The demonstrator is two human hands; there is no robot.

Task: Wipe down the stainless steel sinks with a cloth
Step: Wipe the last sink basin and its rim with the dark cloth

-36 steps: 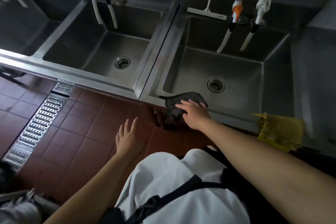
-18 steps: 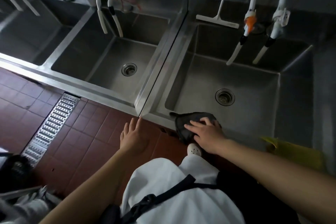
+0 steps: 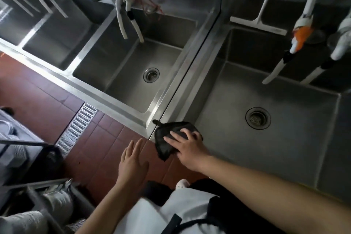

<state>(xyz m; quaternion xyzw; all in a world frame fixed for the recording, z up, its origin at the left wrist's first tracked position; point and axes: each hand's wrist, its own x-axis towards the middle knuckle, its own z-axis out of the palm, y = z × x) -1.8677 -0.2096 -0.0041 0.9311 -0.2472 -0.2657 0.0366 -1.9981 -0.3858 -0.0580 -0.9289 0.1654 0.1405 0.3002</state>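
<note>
R hand (image 3: 187,147) presses the dark cloth (image 3: 171,138) flat on the front rim of the right sink (image 3: 218,138), lower centre of frame, at the near-left corner by the seam w/ the middle sink (image 3: 133,74). Fingers spread, nearly straight, on top of the cloth; not bunched round it. Cloth's long axis runs upper left to lower right, one end drooping over the rim edge. L hand (image 3: 133,163) hovers below-left, fingers relaxed, holding nothing; R is nearer. Vs 0.5 s ago: cloth and R hand now closer to the seam corner.
</note>
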